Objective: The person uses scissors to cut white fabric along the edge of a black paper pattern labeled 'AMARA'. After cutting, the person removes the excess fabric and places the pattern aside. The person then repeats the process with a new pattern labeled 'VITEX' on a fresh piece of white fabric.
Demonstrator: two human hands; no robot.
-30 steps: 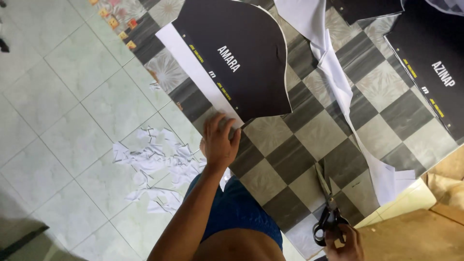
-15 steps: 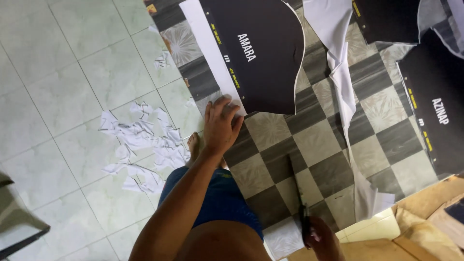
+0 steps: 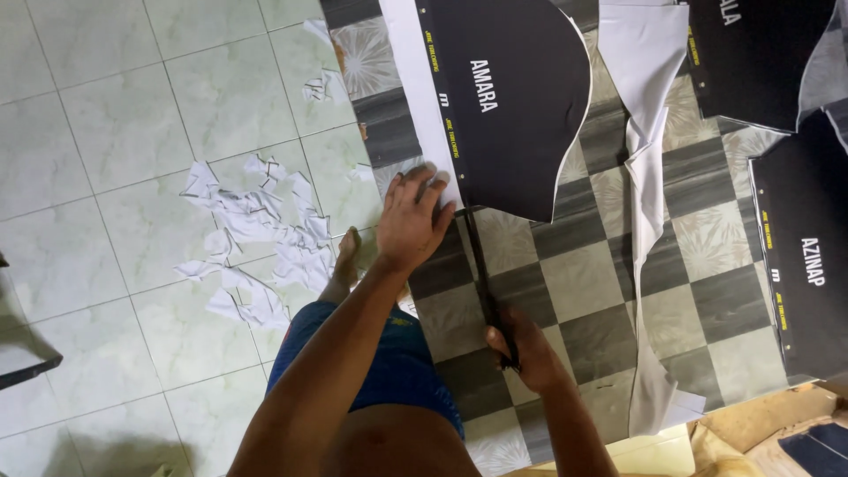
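Curved black printed sheet [image 3: 512, 97], left hand [image 3: 411, 221] pressing; right hand [image 3: 521, 344] gripping scissors [image 3: 484, 274]

The left hand [image 3: 413, 221] lay flat, palm down, fingers spread and pointing away from the body, its arm stretched forward and nearly straight. The right hand [image 3: 523, 347] sat nearer the body in a closed grip (knuckles up, fingers curled under), its forearm angled inward.

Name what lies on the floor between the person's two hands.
In the head view, the scissors bridge that stretch: the right hand grips their handles, blades reaching towards the left hand, which presses the black printed sheet. Beneath is checkered mat.
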